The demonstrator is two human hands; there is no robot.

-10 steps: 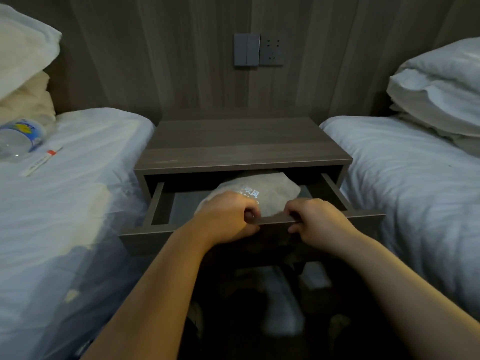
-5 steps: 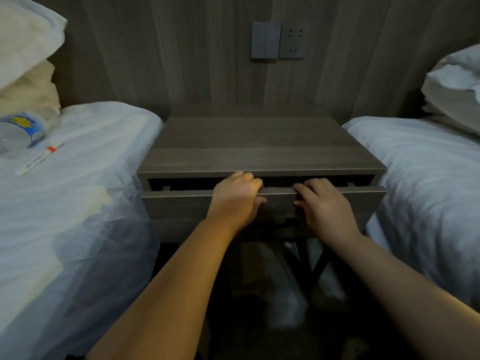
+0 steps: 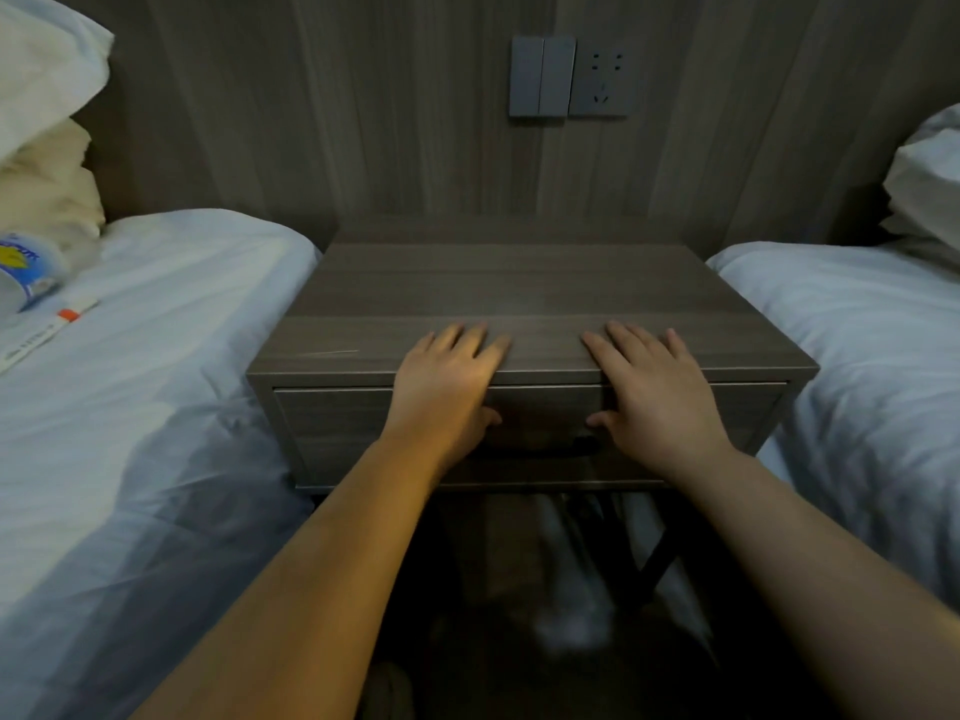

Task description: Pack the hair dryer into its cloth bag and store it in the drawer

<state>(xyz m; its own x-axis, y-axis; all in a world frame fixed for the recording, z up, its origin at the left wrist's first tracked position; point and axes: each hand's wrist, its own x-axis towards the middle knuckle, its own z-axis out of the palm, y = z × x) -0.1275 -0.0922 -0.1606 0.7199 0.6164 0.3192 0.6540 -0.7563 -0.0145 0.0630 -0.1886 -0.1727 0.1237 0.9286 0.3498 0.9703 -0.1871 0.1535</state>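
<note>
While both bare forearms reach up from the bottom of the frame, the left hand [image 3: 444, 389] and the right hand [image 3: 657, 394] lie flat at the centre, palms down and fingers spread, holding nothing. Their fingers rest on the front edge of the nightstand [image 3: 519, 298] top, and the thumbs hang down over the drawer [image 3: 337, 418] front just below. That drawer sits flush with the nightstand's frame, fully shut, so the hair dryer and its cloth bag cannot be seen; whether they lie inside cannot be told from this view. Below the nightstand, at lower centre, dark legs and a blurred pale shape show on the floor.

At the left of the frame a bed with a white sheet [image 3: 156, 407] runs alongside the nightstand, and at the left edge a plastic water bottle [image 3: 26, 272] lies on it, with a small white packet [image 3: 49, 330] marked in orange just beside. Pillows [image 3: 41, 96] are stacked at the upper left. A second white bed [image 3: 857, 381] fills the right side, with another pillow [image 3: 930, 184] at the right edge. On the wood-panelled wall at upper centre, a grey switch [image 3: 542, 76] sits touching a grey power socket [image 3: 602, 77].
</note>
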